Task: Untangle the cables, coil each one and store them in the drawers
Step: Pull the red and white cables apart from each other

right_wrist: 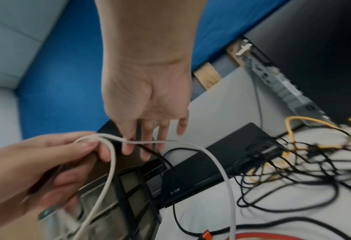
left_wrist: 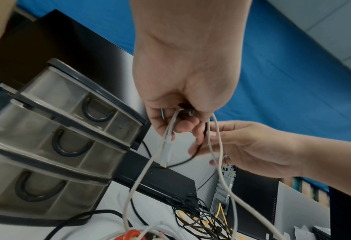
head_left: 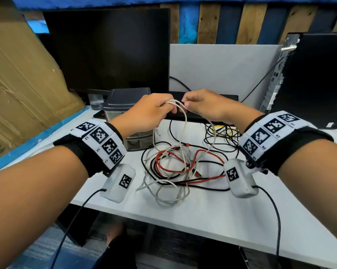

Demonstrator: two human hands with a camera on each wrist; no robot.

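Left hand (head_left: 151,111) grips a thin white cable (head_left: 184,121); right hand (head_left: 204,105), fingers loose, touches it; red, white and black tangle (head_left: 175,167) uncoiled, grey plastic drawers (left_wrist: 53,146) closed

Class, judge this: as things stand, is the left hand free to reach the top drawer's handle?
Probably not yet. The left hand grips the white cable, so it is occupied, though the drawer unit stands close beside it with nothing in between.

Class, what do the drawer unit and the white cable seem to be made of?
Drawer unit: apparently plastic, with cloudy see-through drawer fronts, a dark frame and moulded loop handles. White cable: probably a matte rubbery sheath; it bends in soft loops between both hands.
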